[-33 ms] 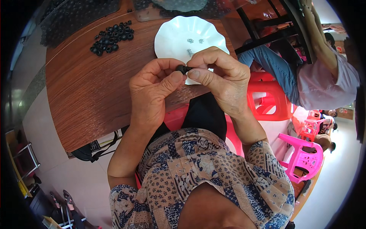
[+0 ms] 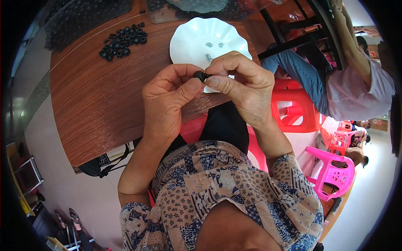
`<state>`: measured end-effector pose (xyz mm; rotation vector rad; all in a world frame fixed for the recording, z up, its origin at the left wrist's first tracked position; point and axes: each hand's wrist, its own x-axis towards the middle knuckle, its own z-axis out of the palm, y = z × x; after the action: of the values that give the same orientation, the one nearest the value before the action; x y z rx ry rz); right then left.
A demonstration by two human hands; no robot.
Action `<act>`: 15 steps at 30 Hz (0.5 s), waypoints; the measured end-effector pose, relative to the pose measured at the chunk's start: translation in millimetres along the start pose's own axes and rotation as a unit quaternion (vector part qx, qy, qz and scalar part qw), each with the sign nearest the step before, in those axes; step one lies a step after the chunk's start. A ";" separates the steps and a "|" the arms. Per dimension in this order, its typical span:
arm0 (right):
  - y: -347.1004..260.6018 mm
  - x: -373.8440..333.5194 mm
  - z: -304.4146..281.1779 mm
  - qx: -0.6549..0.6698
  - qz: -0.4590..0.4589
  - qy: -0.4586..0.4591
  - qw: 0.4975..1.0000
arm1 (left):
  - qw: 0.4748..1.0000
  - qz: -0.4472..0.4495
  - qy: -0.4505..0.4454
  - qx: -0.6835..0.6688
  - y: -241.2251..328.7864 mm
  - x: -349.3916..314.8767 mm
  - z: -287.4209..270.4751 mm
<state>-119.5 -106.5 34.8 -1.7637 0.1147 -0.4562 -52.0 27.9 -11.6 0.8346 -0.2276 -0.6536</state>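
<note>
Where the left hand (image 2: 165, 98) and the right hand (image 2: 247, 85) met, fingertips close together, a small black piece (image 2: 200, 76) was held between them, so neither hand was nearer to it. Its longer axis seemed to run from left to right: the left thumb and fingers gripped the rounder end, while the right thumb and forefinger pinched the narrower end. Fingers hid much of its shape.

Both hands were over the near part of a white plate (image 2: 184, 37) with a wavy rim. Inside the plate lay three little clusters of greyish bits (image 2: 209, 44), too small to identify; two sat side by side and one lay closer to the hands.

Beyond the left hand, a loose heap of round black pieces (image 2: 125, 39), some showing holes, rested on the brown wooden table (image 2: 96, 113). Toward the far edge stood a clear container (image 2: 83, 32) filled with many dark pieces, and a second clear tray (image 2: 159, 17), partly cut off.
</note>
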 end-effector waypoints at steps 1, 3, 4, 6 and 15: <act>-0.4 0.0 0.5 0.026 0.008 -0.002 1.000 | 1.000 0.000 0.001 -0.001 0.1 -0.4 0.3; -1.0 0.7 -1.3 0.047 0.031 -0.006 0.998 | 1.000 0.008 -0.001 0.008 0.4 -1.2 0.8; -0.7 1.3 -2.3 0.067 0.055 -0.009 0.996 | 1.000 0.007 -0.001 0.008 0.2 -1.2 0.4; -2.3 3.1 -2.9 0.086 0.073 -0.013 0.994 | 1.000 0.011 -0.010 0.022 0.0 -1.4 -0.7; -0.8 9.1 -14.7 0.178 0.196 -0.052 0.963 | 0.999 0.002 -0.020 0.045 -4.1 0.7 -2.5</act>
<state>-116.6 -122.6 40.3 -1.3629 0.2829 -0.0861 -52.2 26.9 -16.3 0.9074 -0.2970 -0.6602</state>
